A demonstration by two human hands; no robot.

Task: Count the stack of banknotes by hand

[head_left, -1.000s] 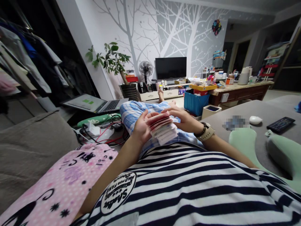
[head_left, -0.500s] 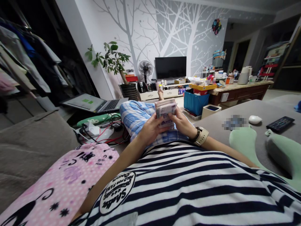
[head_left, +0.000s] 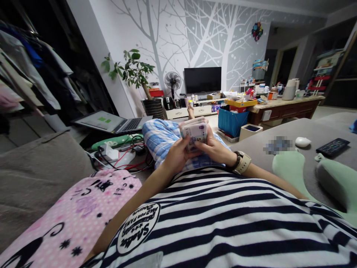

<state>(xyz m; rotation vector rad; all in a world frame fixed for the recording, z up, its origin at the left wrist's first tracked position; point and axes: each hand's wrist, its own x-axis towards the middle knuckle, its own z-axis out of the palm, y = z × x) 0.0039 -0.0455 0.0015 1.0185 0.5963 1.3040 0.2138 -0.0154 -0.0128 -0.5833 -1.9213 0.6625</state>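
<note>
A thick stack of banknotes (head_left: 196, 131) is held above my lap, its front note showing a figure 5 and its upper edges fanned a little. My left hand (head_left: 178, 153) is closed around the lower left side of the stack, thumb on the front note. From the right, my right hand (head_left: 217, 149) grips the same stack, its thumb laid across the front and its fingers behind, mostly hidden. A watch with a pale strap (head_left: 243, 162) is on the right wrist. Blue checked trousers (head_left: 160, 139) lie beneath both hands.
An open laptop (head_left: 114, 123) stands at left above cables and a power strip (head_left: 110, 152). A pink blanket (head_left: 111, 186) lies beside my left arm. On the sofa at right are a white mouse (head_left: 302, 142), a remote control (head_left: 333, 147) and a green neck pillow (head_left: 290, 163).
The stack has tilted and shifted slightly left, and the figure 5 on its front note now shows. My right hand has moved left and its thumb reaches farther across the front.
</note>
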